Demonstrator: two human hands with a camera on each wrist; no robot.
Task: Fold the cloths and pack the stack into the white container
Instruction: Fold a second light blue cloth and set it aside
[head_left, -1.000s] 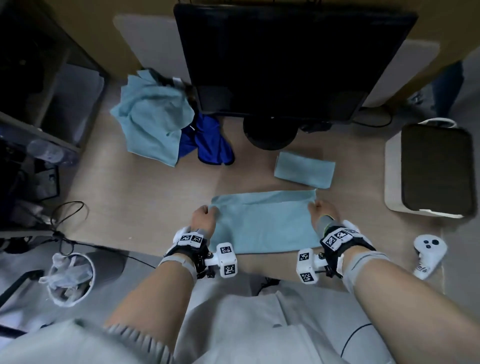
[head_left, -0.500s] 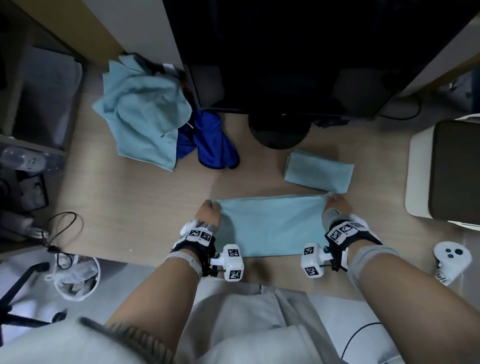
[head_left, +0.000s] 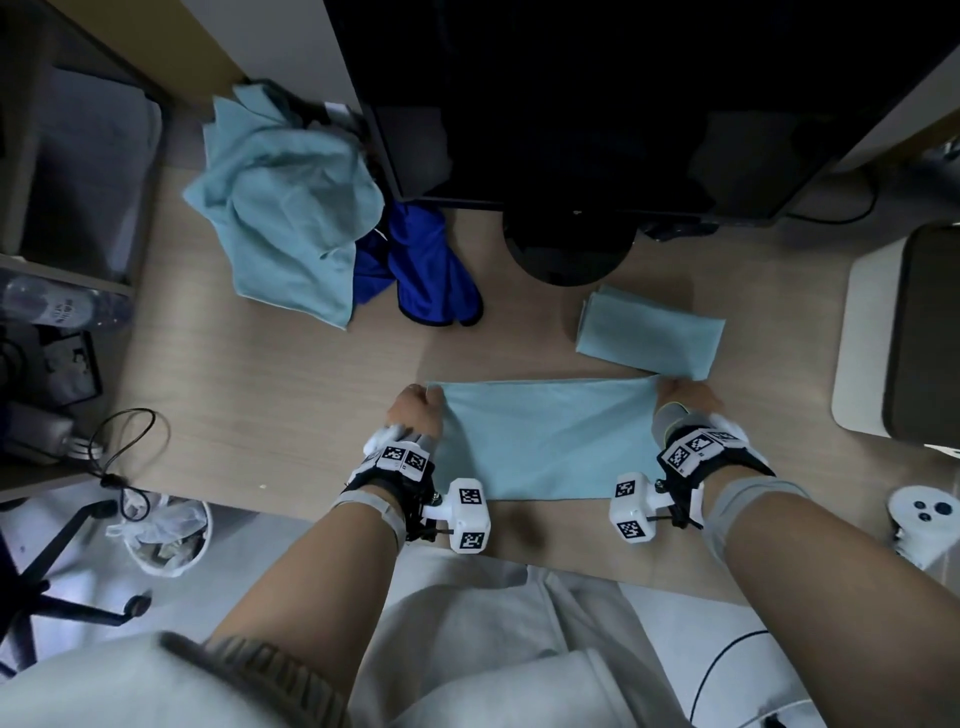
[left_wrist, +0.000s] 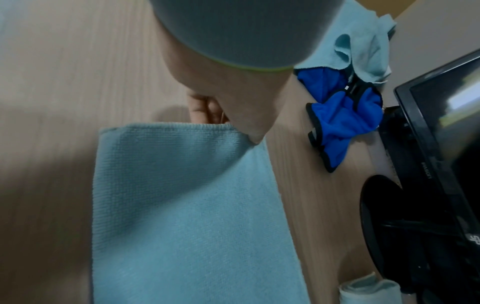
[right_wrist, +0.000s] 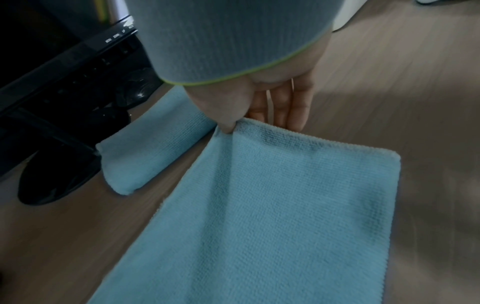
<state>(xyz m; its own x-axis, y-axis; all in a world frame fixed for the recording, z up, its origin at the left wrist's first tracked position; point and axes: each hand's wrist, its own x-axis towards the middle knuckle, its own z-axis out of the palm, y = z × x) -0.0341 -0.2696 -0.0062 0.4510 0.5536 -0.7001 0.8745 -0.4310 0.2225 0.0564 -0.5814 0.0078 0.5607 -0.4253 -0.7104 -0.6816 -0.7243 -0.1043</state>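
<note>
The light blue cloth (head_left: 545, 436) lies flat near the counter's (head_left: 291, 395) front edge, its far corners pinched by the left hand (head_left: 415, 415) and right hand (head_left: 685, 400). It looks mid-fold; next, another fold, then onto the folded cloth (head_left: 649, 338) behind.

A matt, ribbed pale-blue microfibre cloth (head_left: 545, 436) lies on a smooth wood-grain desk (head_left: 291, 395), near a glossy black plastic monitor (left_wrist: 441, 123) and fleecy royal-blue cloth (left_wrist: 342, 121).
</note>
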